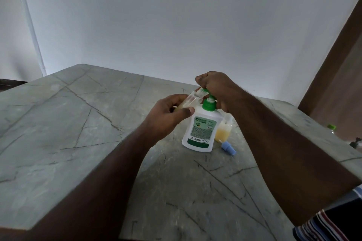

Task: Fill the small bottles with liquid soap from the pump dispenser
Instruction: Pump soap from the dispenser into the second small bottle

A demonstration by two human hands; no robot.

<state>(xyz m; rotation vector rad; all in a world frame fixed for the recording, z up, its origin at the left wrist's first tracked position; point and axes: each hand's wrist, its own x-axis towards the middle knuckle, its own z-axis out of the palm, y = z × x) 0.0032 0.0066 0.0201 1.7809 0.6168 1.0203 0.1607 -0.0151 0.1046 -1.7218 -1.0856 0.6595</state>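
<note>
Green pump head under the right hand — clenched, pressing.
Left hand grasps a small bottle, mouth tilted at the spout; slip off-line and soap likely dribbles onto the table.

- White pump dispenser with green head stands upright.
- Clear small bottle, tilted, mouth at the spout, yellow soap at its base.
- Half-filled second bottle at the dispenser's 3 o'clock.
- Blue spray cap lies at its 4 o'clock.
</note>
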